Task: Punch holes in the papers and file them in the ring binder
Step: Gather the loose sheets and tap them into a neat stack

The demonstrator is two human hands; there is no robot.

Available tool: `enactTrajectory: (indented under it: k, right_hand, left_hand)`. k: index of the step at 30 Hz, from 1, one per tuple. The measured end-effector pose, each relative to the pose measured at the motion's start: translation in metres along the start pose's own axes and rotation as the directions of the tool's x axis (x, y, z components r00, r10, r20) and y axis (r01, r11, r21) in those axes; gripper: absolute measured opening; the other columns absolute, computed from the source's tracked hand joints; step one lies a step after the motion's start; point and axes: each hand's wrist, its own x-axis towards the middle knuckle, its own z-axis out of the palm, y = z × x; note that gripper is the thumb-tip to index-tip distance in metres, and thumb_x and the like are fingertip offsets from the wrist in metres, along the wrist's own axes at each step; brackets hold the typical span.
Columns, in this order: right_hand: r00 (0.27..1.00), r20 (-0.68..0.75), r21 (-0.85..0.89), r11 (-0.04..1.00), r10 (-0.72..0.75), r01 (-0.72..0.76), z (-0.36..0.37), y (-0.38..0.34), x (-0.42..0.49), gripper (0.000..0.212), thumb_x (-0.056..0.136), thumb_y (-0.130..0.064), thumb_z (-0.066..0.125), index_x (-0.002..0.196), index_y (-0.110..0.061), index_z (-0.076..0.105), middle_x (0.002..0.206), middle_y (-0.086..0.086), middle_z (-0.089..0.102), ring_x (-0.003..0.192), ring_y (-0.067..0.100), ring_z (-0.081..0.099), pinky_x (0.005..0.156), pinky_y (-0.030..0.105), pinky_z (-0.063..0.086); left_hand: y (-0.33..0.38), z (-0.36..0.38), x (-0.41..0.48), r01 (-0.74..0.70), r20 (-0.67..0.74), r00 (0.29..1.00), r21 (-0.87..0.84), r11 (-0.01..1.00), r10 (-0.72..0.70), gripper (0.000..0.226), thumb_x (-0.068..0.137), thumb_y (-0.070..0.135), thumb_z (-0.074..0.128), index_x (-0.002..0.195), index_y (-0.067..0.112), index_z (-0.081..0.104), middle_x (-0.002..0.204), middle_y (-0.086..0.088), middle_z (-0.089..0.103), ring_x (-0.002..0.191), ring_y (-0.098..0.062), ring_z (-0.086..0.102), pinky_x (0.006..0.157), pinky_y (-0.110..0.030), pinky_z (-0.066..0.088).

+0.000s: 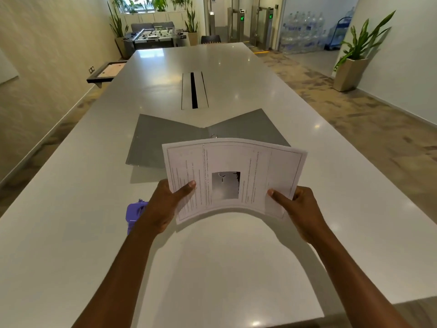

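I hold printed white papers [233, 176] in the air above the table, slightly bowed, with a dark picture at their middle. My left hand [163, 204] grips their near left corner, thumb on top. My right hand [300, 209] grips the near right corner the same way. Beyond the papers a grey ring binder [165, 143] lies spread open on the table; one metal ring [213, 136] shows at its spine just over the papers' far edge. A purple hole punch [133, 213] sits on the table, partly hidden behind my left wrist.
The long white table [224, 268] has a cable slot [194, 89] in its middle beyond the binder. Its right edge drops to carpeted floor. A potted plant [352, 67] stands by the right wall, and a foosball table [153, 36] at the far end.
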Motion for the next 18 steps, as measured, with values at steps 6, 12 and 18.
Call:
enactTrajectory:
  k: [6,12,18]
  right_hand:
    - [0.998,-0.058,0.032,0.999,-0.013,0.015,0.009,0.023,-0.013,0.020,0.093,-0.012,0.076,0.110,-0.024,0.076,0.101,-0.015,0.082,0.095,0.007,0.078,0.076,0.022,0.062]
    - [0.999,-0.051,-0.027,0.999,0.017,-0.018,0.010,0.039,-0.021,0.031,0.092,-0.013,0.077,0.122,-0.016,0.071,0.108,-0.008,0.078,0.092,0.001,0.076,0.072,0.017,0.060]
    - [0.998,-0.061,-0.058,0.998,0.004,-0.008,0.008,0.033,-0.017,0.026,0.092,-0.014,0.078,0.116,-0.022,0.073,0.107,-0.010,0.078,0.092,0.003,0.077,0.074,0.019,0.061]
  left_hand:
    - [-0.035,0.023,-0.014,-0.030,-0.128,0.991,0.011,0.999,0.031,0.015,0.094,0.021,0.072,0.108,0.027,0.073,0.098,0.014,0.083,0.099,-0.014,0.078,0.075,-0.024,0.064]
    - [-0.060,0.029,-0.026,0.034,-0.192,0.980,-0.092,0.995,-0.051,0.064,0.077,0.043,0.088,0.131,0.015,0.068,0.121,-0.001,0.078,0.115,-0.023,0.073,0.097,-0.047,0.062]
    - [-0.055,0.029,-0.023,0.010,-0.217,0.976,-0.030,1.000,-0.016,0.059,0.081,0.039,0.083,0.129,0.011,0.064,0.120,-0.003,0.075,0.111,-0.021,0.073,0.092,-0.041,0.064]
